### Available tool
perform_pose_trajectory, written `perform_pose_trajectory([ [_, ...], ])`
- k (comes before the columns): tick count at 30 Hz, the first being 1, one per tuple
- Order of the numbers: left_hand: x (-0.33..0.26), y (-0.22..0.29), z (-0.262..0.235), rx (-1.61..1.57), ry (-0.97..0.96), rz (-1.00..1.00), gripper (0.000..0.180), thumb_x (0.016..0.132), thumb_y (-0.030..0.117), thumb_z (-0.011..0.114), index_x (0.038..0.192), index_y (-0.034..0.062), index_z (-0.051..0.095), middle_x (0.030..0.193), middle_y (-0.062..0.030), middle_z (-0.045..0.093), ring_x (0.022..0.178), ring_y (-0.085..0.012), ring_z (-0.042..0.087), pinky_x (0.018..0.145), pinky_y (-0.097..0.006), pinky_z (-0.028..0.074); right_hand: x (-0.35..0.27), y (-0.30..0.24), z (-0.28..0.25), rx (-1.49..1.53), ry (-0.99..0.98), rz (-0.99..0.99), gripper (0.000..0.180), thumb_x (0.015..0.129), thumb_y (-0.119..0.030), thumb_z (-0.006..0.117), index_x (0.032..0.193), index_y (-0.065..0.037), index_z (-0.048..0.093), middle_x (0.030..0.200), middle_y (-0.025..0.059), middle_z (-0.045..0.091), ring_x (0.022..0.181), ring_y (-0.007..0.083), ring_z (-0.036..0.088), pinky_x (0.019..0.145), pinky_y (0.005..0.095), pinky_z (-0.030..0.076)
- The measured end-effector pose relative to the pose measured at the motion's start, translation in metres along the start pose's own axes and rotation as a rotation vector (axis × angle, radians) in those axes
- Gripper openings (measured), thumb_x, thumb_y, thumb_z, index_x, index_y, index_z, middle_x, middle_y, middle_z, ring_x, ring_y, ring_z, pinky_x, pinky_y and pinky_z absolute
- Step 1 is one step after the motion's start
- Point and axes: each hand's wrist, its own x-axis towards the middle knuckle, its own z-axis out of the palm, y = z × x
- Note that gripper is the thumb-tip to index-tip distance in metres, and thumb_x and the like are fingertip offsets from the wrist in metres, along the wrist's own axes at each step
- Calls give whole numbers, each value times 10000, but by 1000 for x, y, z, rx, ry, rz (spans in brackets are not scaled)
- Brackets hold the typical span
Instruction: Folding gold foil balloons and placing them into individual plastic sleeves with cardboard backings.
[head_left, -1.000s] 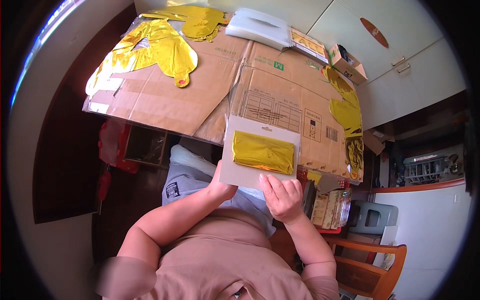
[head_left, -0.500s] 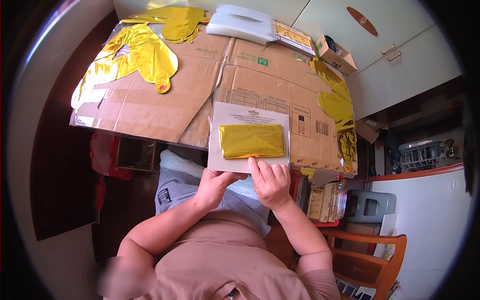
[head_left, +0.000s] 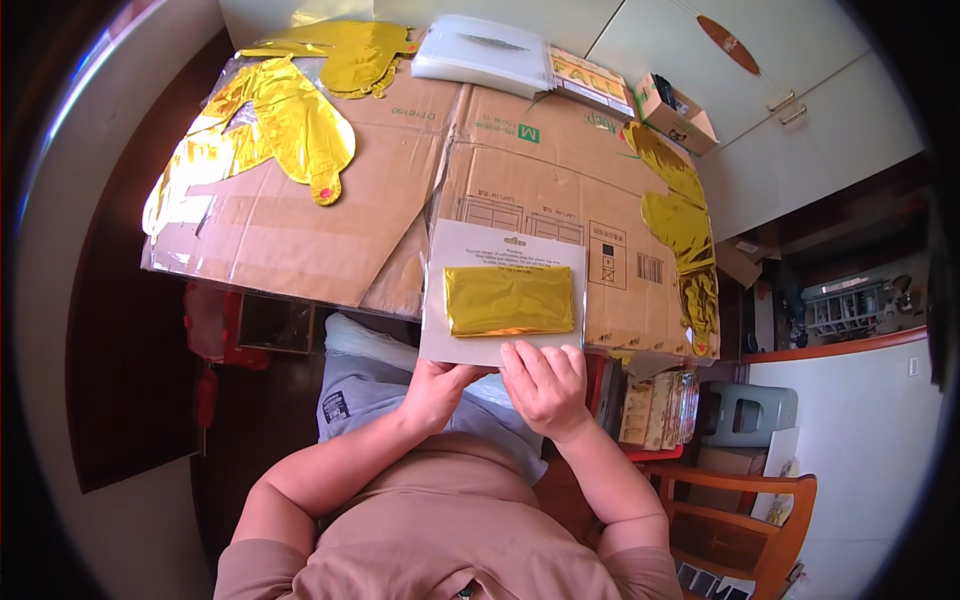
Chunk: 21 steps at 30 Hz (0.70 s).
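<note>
Right hand (head_left: 548, 390) has shifted nearer, off gold foil packet (head_left: 510, 300); it and left hand (head_left: 435, 395) grip near edge of card (head_left: 470, 348). Likely light, stiff; foil slippery: hold margins.

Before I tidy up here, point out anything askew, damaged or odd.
The cardboard has a slanted, uneven seam near its front middle, unlike the straighter creases beside it. At left, a gold foil shape lies wrinkled rather than flat. The held card looks undamaged.
</note>
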Motion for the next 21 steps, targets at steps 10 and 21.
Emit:
perform_pose_trajectory([
  [10, -5, -2, -1, 95, -54, -79, 267, 1019, 150, 604, 1174, -52, 684, 1067, -132, 729, 1002, -200, 686, 939, -361, 546, 8, 3, 5, -58, -46, 92, 259, 793, -98, 675, 1033, -1, 697, 811, 39, 564, 727, 203, 546, 747, 375, 437],
  [21, -5, 11, 0, 137, -27, -152, 304, 1016, 164, 616, 1185, -81, 674, 1011, -137, 731, 969, -185, 686, 915, -327, 543, 21, 6, 9, -64, -30, 117, 215, 816, -183, 697, 991, -58, 692, 770, 30, 501, 701, 199, 508, 730, 369, 420],
])
